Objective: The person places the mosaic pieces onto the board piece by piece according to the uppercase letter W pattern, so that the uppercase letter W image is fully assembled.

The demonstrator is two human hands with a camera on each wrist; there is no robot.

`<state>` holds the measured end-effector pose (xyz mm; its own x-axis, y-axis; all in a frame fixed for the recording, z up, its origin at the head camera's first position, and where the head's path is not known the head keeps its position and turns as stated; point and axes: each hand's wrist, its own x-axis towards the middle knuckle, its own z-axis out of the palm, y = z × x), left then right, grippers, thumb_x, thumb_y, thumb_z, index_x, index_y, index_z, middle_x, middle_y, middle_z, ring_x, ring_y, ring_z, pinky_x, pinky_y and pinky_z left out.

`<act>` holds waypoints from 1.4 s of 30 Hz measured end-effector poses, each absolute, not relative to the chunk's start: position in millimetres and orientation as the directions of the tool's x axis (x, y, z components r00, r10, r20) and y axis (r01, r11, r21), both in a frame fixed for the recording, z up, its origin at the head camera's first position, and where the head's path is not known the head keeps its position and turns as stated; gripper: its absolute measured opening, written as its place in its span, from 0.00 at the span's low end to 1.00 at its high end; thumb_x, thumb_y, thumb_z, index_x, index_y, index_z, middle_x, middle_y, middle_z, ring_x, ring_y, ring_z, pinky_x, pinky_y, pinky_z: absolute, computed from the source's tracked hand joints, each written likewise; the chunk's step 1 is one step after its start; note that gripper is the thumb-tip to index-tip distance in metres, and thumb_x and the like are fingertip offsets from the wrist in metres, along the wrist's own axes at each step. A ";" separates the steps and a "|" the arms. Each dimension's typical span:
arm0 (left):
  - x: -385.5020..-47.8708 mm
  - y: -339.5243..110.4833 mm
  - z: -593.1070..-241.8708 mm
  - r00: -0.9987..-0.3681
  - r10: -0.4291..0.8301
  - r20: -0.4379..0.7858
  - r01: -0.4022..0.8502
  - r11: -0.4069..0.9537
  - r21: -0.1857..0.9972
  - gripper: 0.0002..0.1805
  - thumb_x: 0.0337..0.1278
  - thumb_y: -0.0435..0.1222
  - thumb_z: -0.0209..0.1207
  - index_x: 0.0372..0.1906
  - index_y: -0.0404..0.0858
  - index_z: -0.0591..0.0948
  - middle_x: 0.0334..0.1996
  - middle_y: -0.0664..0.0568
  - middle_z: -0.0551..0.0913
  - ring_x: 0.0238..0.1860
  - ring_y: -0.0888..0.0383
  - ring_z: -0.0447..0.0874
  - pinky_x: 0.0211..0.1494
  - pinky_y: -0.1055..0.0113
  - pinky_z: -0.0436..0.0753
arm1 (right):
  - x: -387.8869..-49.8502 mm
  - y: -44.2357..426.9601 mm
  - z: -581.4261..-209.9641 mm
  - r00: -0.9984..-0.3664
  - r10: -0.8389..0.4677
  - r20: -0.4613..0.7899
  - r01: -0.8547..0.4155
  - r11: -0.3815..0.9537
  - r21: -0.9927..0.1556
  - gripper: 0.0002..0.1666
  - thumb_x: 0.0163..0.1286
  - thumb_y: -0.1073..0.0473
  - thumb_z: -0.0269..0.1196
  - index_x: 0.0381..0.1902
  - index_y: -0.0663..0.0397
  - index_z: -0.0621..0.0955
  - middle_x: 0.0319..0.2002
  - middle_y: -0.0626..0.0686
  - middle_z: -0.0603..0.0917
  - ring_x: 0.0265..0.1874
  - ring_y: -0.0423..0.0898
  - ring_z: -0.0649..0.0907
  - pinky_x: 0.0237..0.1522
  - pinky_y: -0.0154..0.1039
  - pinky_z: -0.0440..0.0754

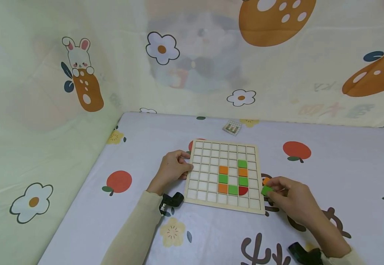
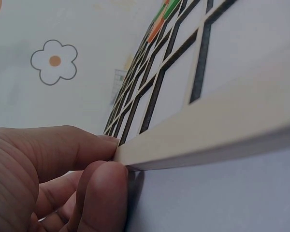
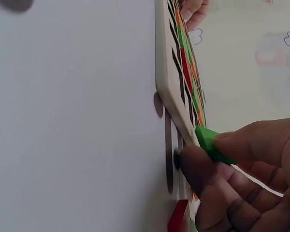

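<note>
A square wooden grid board (image 1: 205, 184) with white cells lies on the table. Green tiles (image 1: 223, 179), orange tiles (image 1: 223, 169) and one rounded red tile (image 1: 243, 190) sit in some of its cells. My left hand (image 1: 172, 167) grips the board's left edge; in the left wrist view its fingertips (image 2: 104, 193) meet the wooden rim (image 2: 208, 140). Just off the right edge, my right hand (image 1: 292, 195) pinches a green tile (image 3: 209, 142) between thumb and finger. An orange piece (image 1: 266, 180) shows by those fingers; I cannot tell whether it is held.
A small card with a printed grid (image 1: 232, 127) lies behind the board. A red piece (image 3: 178, 217) shows low in the right wrist view, below the right hand. The patterned tablecloth (image 1: 138, 147) meets a hanging cloth (image 1: 195, 99) at the back.
</note>
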<state>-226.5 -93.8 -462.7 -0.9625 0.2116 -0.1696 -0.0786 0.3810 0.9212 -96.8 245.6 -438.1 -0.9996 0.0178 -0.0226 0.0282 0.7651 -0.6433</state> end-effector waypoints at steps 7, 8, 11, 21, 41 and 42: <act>-227.4 -94.2 -463.2 -0.962 0.209 -0.178 -0.087 0.382 0.920 0.16 0.59 0.26 0.69 0.52 0.32 0.83 0.27 0.48 0.82 0.16 0.61 0.79 0.21 0.72 0.83 | -99.8 241.2 -438.6 -1.000 0.003 -0.021 0.016 0.756 -0.655 0.17 0.60 0.71 0.71 0.48 0.64 0.87 0.35 0.53 0.87 0.29 0.45 0.82 0.23 0.32 0.80; -227.6 -94.1 -463.4 -0.961 0.209 -0.179 -0.088 0.382 0.920 0.16 0.59 0.26 0.69 0.52 0.33 0.83 0.27 0.48 0.82 0.16 0.61 0.79 0.21 0.72 0.83 | -100.2 240.4 -438.6 -1.000 0.000 -0.025 0.016 0.756 -0.655 0.18 0.59 0.71 0.72 0.48 0.64 0.87 0.34 0.53 0.87 0.29 0.44 0.82 0.23 0.32 0.80; -228.0 -94.0 -464.1 -0.962 0.209 -0.178 -0.087 0.383 0.920 0.16 0.59 0.27 0.69 0.51 0.33 0.83 0.26 0.49 0.82 0.16 0.61 0.79 0.20 0.72 0.82 | -101.7 237.8 -438.9 -0.999 -0.011 -0.034 0.014 0.760 -0.650 0.20 0.56 0.70 0.74 0.48 0.66 0.87 0.33 0.52 0.88 0.30 0.45 0.83 0.24 0.31 0.81; -229.2 -93.4 -465.0 -0.962 0.205 -0.178 -0.086 0.392 0.916 0.15 0.58 0.27 0.70 0.51 0.33 0.83 0.26 0.48 0.82 0.15 0.61 0.79 0.20 0.72 0.82 | -107.4 234.6 -435.3 -0.997 -0.052 -0.062 -0.008 0.821 -0.572 0.18 0.56 0.67 0.75 0.46 0.66 0.87 0.28 0.48 0.81 0.30 0.46 0.77 0.21 0.32 0.74; -230.3 -94.6 -466.0 -0.961 0.216 -0.170 -0.075 0.387 0.919 0.15 0.59 0.27 0.70 0.51 0.33 0.83 0.26 0.49 0.82 0.16 0.62 0.79 0.20 0.72 0.82 | -121.2 200.6 -422.3 -0.995 -0.101 0.022 -0.091 0.758 -0.645 0.15 0.56 0.67 0.74 0.43 0.61 0.88 0.29 0.48 0.80 0.32 0.46 0.77 0.28 0.33 0.75; -230.1 -94.6 -465.8 -0.961 0.216 -0.171 -0.077 0.388 0.919 0.16 0.59 0.27 0.70 0.51 0.33 0.83 0.26 0.49 0.82 0.16 0.62 0.79 0.20 0.72 0.82 | -122.4 196.7 -422.1 -0.995 -0.100 0.027 -0.093 0.749 -0.656 0.14 0.56 0.67 0.74 0.43 0.61 0.88 0.29 0.48 0.80 0.32 0.46 0.77 0.29 0.32 0.76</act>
<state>-230.1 -94.6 -465.8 -0.9613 0.2156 -0.1713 -0.0768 0.3877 0.9186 -122.4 196.7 -422.1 -0.9946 -0.1002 0.0266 -0.0930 0.7492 -0.6557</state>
